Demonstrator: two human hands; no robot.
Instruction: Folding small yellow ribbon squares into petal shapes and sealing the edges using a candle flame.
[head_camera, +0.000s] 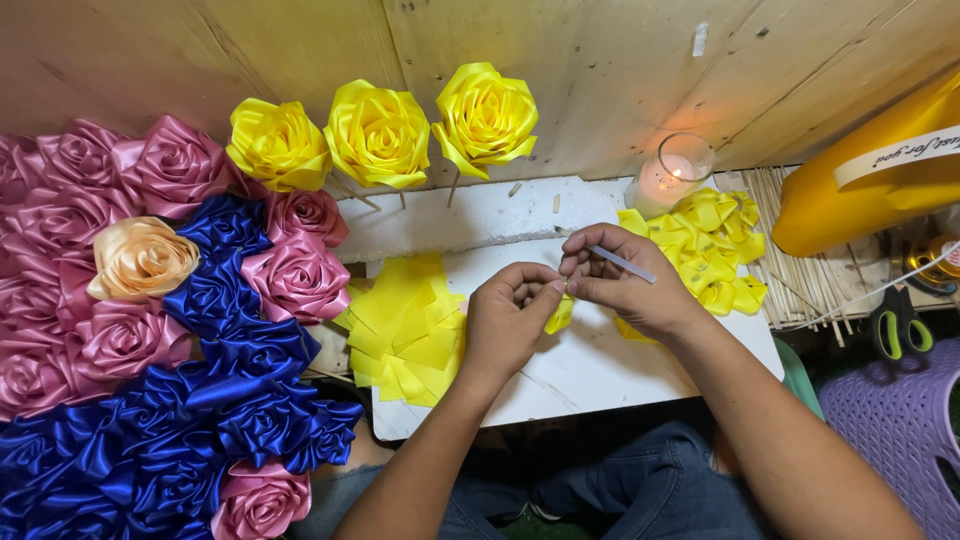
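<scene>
My left hand (510, 315) and my right hand (625, 285) meet over a white board (600, 370), pinching a small folded yellow ribbon piece (560, 316) between the fingertips. A thin white stick (620, 262) lies across the fingers of my right hand. A pile of cut yellow ribbon squares (405, 330) lies left of my left hand. Folded yellow ribbon petals (712, 245) are heaped right of my right hand.
Three yellow ribbon roses (380, 135) stand against the wooden wall. Pink, blue and one peach ribbon roses (150, 330) fill the left side. A lit candle in a glass (668, 178), wooden sticks (800, 260), green-handled scissors (897, 325), a yellow ribbon roll (870, 180) and a purple basket (900, 430) sit at right.
</scene>
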